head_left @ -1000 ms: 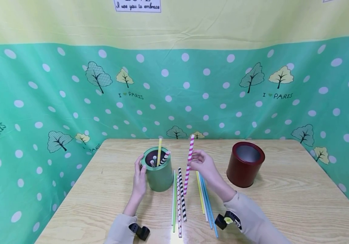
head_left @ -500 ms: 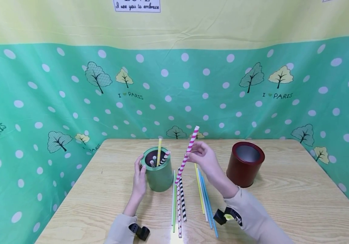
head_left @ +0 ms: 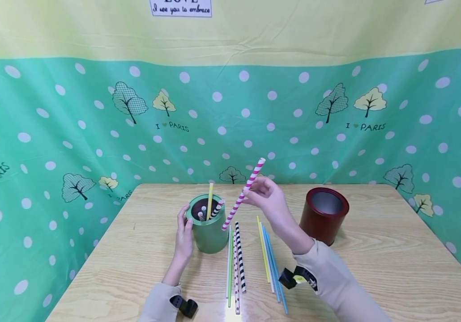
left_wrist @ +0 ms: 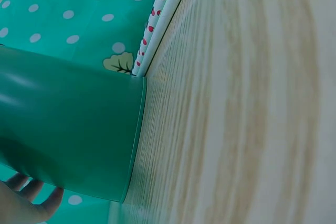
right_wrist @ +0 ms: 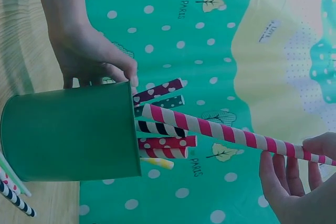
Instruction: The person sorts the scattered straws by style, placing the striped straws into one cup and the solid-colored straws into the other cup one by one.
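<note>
My right hand pinches a pink-and-white striped paper straw between thumb and fingers. The straw slants, its lower end close to the rim of a green can. In the right wrist view that straw overlaps the tops of several patterned straws sticking out of the can. One of those, a yellow straw, rises highest in the head view. My left hand holds the upright can at its left side, thumb at the near rim; its fingers show against the wall in the left wrist view.
Right of the green can lie green, dotted and black-striped straws. Farther right is a bundle with a yellow straw and blue straws. A dark red can stands beyond my right forearm. A polka-dot curtain hangs behind the table.
My right hand has risen and moved the striped straw up, tilting it so its lower end swings left to the green can. The left hand and can stay in place.
</note>
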Motion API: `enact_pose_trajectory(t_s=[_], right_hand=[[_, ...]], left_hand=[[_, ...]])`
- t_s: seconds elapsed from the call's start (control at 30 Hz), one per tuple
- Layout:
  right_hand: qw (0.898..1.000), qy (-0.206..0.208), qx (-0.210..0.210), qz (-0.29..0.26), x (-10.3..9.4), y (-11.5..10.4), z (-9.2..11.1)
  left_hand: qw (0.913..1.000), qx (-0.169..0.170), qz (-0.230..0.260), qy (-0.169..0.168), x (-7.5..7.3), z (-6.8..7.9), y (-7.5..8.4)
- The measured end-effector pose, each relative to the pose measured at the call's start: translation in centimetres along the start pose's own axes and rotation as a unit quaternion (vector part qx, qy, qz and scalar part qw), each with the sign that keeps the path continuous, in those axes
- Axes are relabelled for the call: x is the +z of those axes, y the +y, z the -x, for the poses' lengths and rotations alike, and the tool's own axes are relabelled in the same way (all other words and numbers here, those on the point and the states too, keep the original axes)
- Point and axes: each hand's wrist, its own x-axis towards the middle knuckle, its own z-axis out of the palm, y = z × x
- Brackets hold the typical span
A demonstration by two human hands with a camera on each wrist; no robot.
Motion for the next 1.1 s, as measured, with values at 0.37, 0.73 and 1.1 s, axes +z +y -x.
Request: enact_pose_trajectory(t_s=[0.37,0.73,1.1], right_hand=[[0.999,0.035,0.016,-0.014,2.3,-4.5,0.2],[0.999,0.043,-0.007,0.017,3.1,-4.1,-0.9],[0.997,0.037,-0.016,0.059,3.9,-2.9,-2.0]], left_hand=[[1.0,-0.007,0.005,-0.001,0.0,0.0,-0.1],[1.0,-0.007,0.006,0.002,0.0,0.0,-0.1],[1.0,-0.001,0.002,0.005,0.0,0.0,0.1]])
